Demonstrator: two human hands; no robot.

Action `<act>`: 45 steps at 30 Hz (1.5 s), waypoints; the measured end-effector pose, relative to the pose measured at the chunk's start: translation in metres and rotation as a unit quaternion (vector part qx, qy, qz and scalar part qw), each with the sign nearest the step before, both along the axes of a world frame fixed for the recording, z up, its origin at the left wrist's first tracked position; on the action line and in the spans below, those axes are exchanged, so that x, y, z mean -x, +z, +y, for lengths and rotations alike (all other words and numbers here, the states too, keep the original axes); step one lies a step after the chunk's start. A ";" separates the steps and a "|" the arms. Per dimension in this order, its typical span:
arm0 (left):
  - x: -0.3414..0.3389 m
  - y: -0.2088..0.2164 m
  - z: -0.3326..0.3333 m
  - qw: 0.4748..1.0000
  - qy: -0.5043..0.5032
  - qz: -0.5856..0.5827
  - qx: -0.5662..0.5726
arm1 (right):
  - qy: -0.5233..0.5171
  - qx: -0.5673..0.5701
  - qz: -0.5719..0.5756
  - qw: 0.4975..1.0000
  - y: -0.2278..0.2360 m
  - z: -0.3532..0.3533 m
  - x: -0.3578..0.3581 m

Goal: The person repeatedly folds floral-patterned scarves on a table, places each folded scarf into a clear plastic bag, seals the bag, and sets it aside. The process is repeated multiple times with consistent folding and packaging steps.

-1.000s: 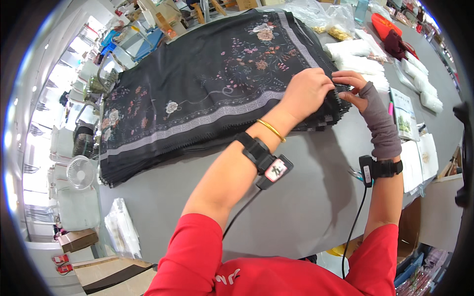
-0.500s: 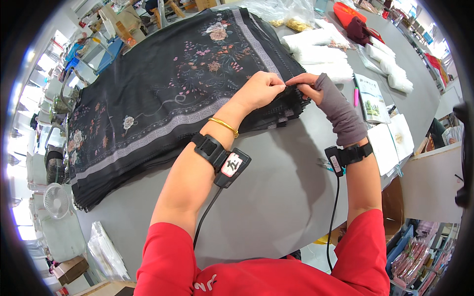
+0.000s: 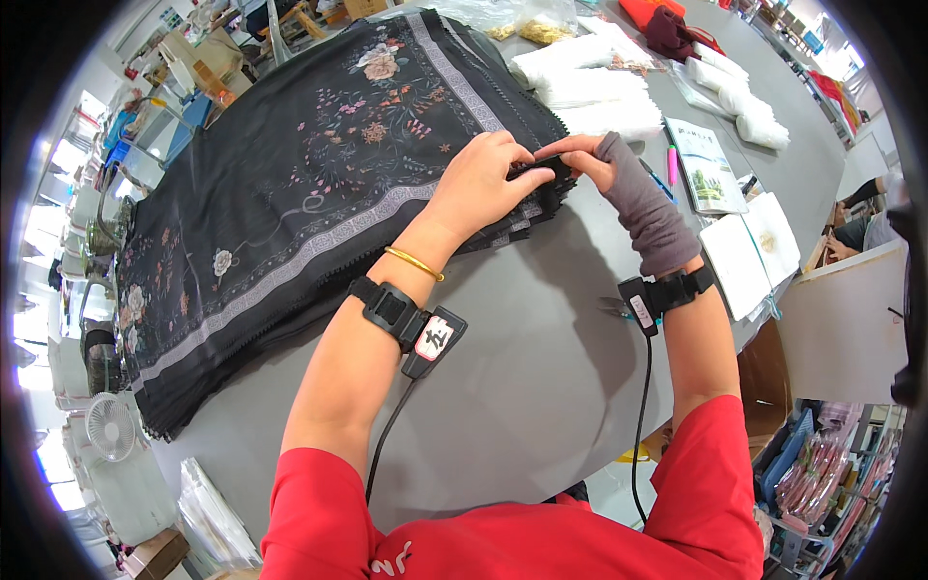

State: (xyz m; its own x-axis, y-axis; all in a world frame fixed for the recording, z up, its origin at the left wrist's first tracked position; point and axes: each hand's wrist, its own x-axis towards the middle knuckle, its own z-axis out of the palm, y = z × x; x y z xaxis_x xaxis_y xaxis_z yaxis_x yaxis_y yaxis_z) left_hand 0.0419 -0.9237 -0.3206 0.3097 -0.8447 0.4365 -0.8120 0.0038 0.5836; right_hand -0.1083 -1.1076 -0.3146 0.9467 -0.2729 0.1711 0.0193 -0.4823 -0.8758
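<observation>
One stack of black cloths [image 3: 271, 184] spread to the gray table's [image 3: 503, 387] left edge, its near-right corner partly hidden by the left hand [image 3: 493, 179], thumb parted, and right hand [image 3: 588, 162], fingertips close, any hold impossible to tell, one booklet [image 3: 708, 164] lying toward the right edge, one fan [image 3: 109, 425] beyond the left.

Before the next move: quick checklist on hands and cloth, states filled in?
1. Left hand at the near-right corner of the black floral cloth stack: ok.
2. Right hand at that same corner: ok.
3. How many layers are between the fingers: cannot tell, too dark and partly hidden.
4. Layer edges flush at that corner: not ok, they look staggered.
5. Booklet and pink marker apart from the stack: ok.
</observation>
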 end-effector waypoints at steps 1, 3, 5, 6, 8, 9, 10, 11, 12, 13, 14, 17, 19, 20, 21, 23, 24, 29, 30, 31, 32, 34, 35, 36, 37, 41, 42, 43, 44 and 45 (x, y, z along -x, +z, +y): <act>-0.001 -0.001 0.000 1.000 -0.003 -0.021 0.009 | 0.010 0.012 -0.001 1.000 0.002 -0.003 -0.002; -0.003 -0.003 -0.001 1.000 0.003 -0.013 0.026 | 0.032 0.031 0.017 0.999 0.005 -0.011 -0.007; -0.007 -0.005 -0.002 0.999 0.011 0.042 0.014 | 0.035 0.015 0.056 0.998 0.007 -0.018 -0.012; -0.009 -0.005 -0.003 0.996 0.015 0.092 -0.005 | 0.035 0.013 0.064 0.997 0.007 -0.020 -0.014; -0.015 -0.004 -0.005 0.985 0.012 0.170 -0.034 | 0.051 0.042 0.046 0.997 0.007 -0.022 -0.017; -0.017 -0.003 -0.005 0.979 0.004 0.198 -0.045 | 0.056 0.059 0.013 0.997 0.007 -0.021 -0.018; -0.019 -0.003 -0.004 0.970 0.012 0.233 -0.065 | 0.058 0.042 0.002 0.997 0.006 -0.020 -0.019; -0.022 -0.002 -0.003 0.964 -0.001 0.256 -0.068 | 0.063 0.026 -0.027 0.997 0.006 -0.018 -0.019; -0.023 -0.003 -0.002 0.964 -0.014 0.256 -0.069 | 0.068 0.019 -0.035 0.997 0.006 -0.016 -0.019; -0.025 -0.004 0.000 0.961 -0.014 0.263 -0.080 | 0.071 0.032 -0.042 0.996 0.006 -0.013 -0.018; -0.026 -0.006 0.001 0.958 -0.022 0.274 -0.077 | 0.073 0.055 -0.028 0.995 0.005 -0.011 -0.017; -0.029 -0.009 0.002 0.955 -0.029 0.280 -0.090 | 0.081 0.089 -0.042 0.992 0.002 -0.005 -0.013; -0.028 -0.006 -0.001 0.963 -0.004 0.258 -0.079 | 0.053 0.120 -0.056 0.990 -0.001 -0.001 -0.013; -0.027 -0.003 -0.003 0.962 0.015 0.257 -0.094 | 0.024 0.146 -0.056 0.987 -0.002 0.000 -0.016; -0.022 0.002 -0.003 0.978 -0.024 0.203 -0.044 | 0.026 0.186 -0.075 0.979 -0.003 0.003 -0.018; -0.008 0.015 0.000 0.998 0.031 0.047 -0.020 | 0.087 0.243 -0.108 0.960 0.003 0.004 -0.028; 0.003 0.022 0.005 0.981 0.079 -0.167 0.054 | 0.066 0.220 -0.104 0.968 0.010 0.000 -0.034; 0.026 0.034 0.078 0.836 -0.063 0.542 0.058 | -0.133 0.185 -0.158 0.961 0.047 -0.042 -0.025; 0.015 0.033 0.102 0.725 -0.105 0.666 0.144 | -0.175 0.180 -0.173 0.952 0.049 -0.053 -0.017; 0.002 0.028 0.120 0.654 -0.070 0.701 0.276 | -0.149 0.212 -0.151 0.954 0.047 -0.072 -0.007; -0.023 0.024 0.157 0.602 -0.081 0.697 0.381 | -0.158 0.242 -0.171 0.942 0.041 -0.080 0.001; -0.073 0.012 0.234 0.575 0.020 0.638 0.513 | -0.191 0.146 -0.224 0.944 0.020 -0.106 0.016; -0.099 0.005 0.274 0.539 0.138 0.613 0.561 | -0.217 0.132 -0.197 0.947 0.014 -0.122 0.028; -0.127 -0.001 0.322 0.499 0.248 0.611 0.562 | -0.224 0.114 -0.190 0.949 0.007 -0.136 0.035; -0.149 -0.011 0.366 0.487 0.259 0.576 0.603 | -0.258 0.105 -0.176 0.944 0.001 -0.151 0.043; -0.216 -0.047 0.546 0.434 0.377 0.485 0.659 | -0.322 0.116 -0.139 0.929 -0.017 -0.213 0.063; -0.227 -0.053 0.582 0.403 0.391 0.473 0.679 | -0.331 0.136 -0.128 0.925 -0.019 -0.227 0.066; -0.233 -0.060 0.613 0.422 0.405 0.451 0.674 | -0.340 0.159 -0.117 0.920 -0.019 -0.237 0.070; -0.238 -0.061 0.638 0.423 0.436 0.442 0.660 | -0.346 0.183 -0.106 0.914 -0.016 -0.243 0.072; -0.238 -0.060 0.655 0.434 0.440 0.426 0.661 | -0.349 0.213 -0.091 0.908 -0.014 -0.245 0.074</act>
State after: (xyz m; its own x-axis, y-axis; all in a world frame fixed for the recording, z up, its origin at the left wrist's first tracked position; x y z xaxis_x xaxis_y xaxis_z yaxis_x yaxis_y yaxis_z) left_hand 0.2800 -0.2683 -0.3806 0.7836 0.5771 -0.2301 -0.3297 0.7001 0.6334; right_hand -0.1820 -1.3522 -0.3288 0.5132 -0.6686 0.5381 -0.2959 -0.7264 -0.6204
